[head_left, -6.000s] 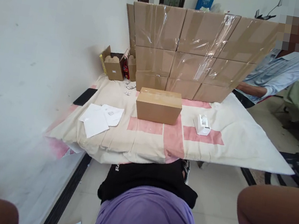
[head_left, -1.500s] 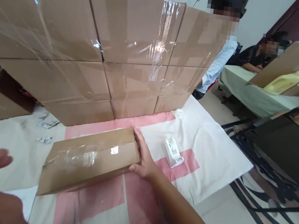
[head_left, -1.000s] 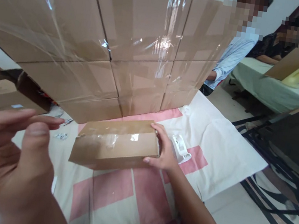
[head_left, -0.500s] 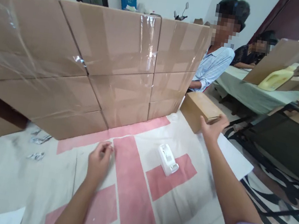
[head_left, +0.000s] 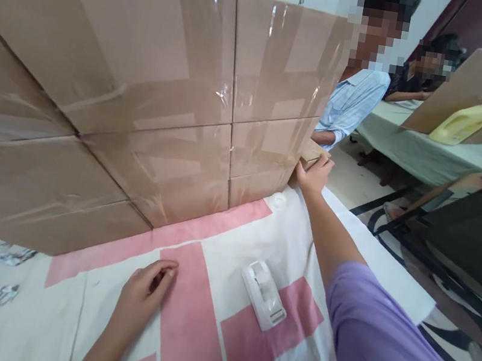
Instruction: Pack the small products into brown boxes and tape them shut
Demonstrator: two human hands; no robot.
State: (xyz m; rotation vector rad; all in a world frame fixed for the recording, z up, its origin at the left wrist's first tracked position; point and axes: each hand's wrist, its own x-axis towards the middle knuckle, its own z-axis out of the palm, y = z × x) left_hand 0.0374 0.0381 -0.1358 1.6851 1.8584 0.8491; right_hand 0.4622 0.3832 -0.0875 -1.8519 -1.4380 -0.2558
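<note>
At the right end of the cardboard wall, my right hand (head_left: 314,175) grips a small brown cardboard box (head_left: 314,149). Most of that box is hidden behind the wall and my fingers. My left hand (head_left: 147,289) rests over the pink and white cloth, fingers curled in and thumb against them, with nothing visible in it. Between my arms lies a white plastic device (head_left: 263,294) with rounded edges and a small slot at its near end. I cannot tell its exact kind. Neither hand touches it.
A taped cardboard wall (head_left: 156,81) stands across the far side of the cloth (head_left: 181,329). Behind its right end sits a person in a light blue shirt (head_left: 358,101). White paper (head_left: 384,261) lies right of my arm. A yellow bottle (head_left: 465,123) and chair (head_left: 479,236) are farther right.
My right hand has pushed the cardboard box away and leftward, partly behind the wall's end. The view has moved closer to the wall. My left hand stays curled over the cloth.
</note>
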